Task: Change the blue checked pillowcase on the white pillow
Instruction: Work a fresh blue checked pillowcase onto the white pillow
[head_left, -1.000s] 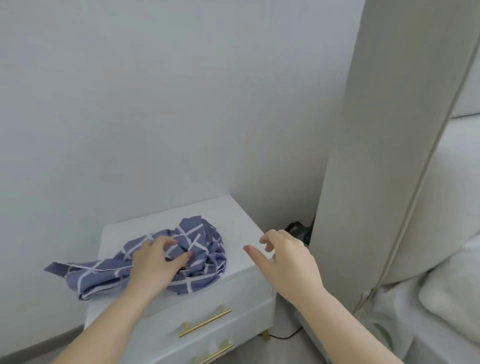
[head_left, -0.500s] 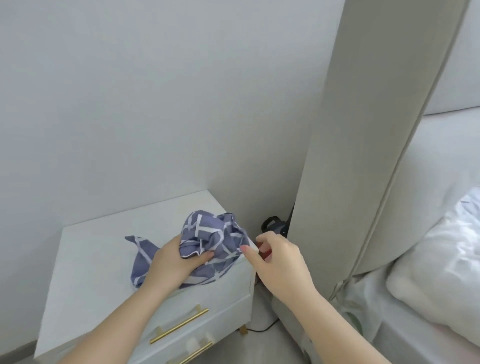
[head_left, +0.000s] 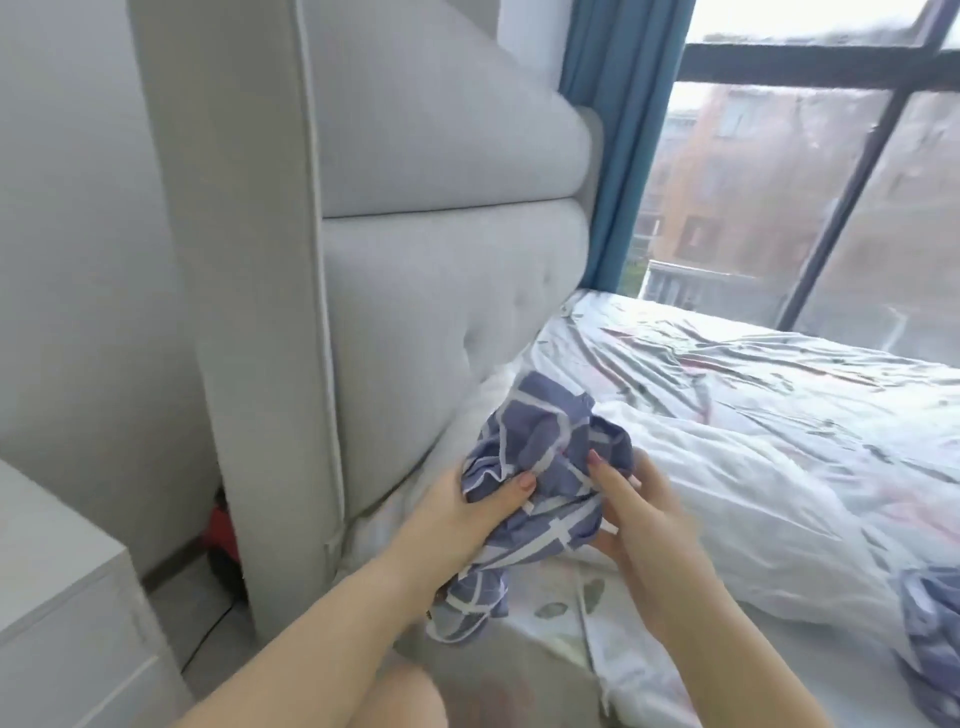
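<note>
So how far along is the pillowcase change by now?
Looks done: the white pillow lies bare on the bed, and another blue checked cloth, perhaps the old case, sits by its right end. In hand: the left hand and right hand hold a bunched blue checked pillowcase above the bed. Left: opening it out and pulling it over the pillow.

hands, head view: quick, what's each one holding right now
Left hand: grips the bunched blue checked pillowcase.
Right hand: holds the same pillowcase from its other side.
</note>
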